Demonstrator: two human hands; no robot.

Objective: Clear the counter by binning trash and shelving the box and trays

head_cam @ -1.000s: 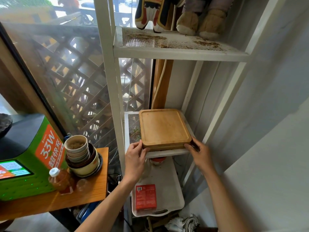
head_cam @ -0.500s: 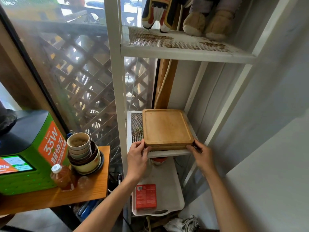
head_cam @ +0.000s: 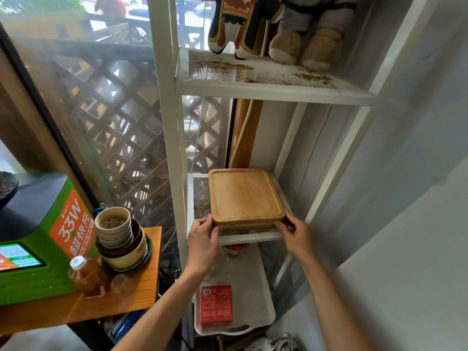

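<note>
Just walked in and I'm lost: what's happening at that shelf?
A person is shelving wooden trays. The stack sits on the white rack's middle mesh shelf, and the left hand and right hand each grip a front corner. A red box lies on the white tray below.

Not much to see of the person, just two bare forearms coming up from the bottom edge, below the wooden trays (head_cam: 244, 196). No sleeves in view, no watch or rings on the left hand (head_cam: 202, 243) or the right hand (head_cam: 297, 236). Nails look short and plain.
</note>
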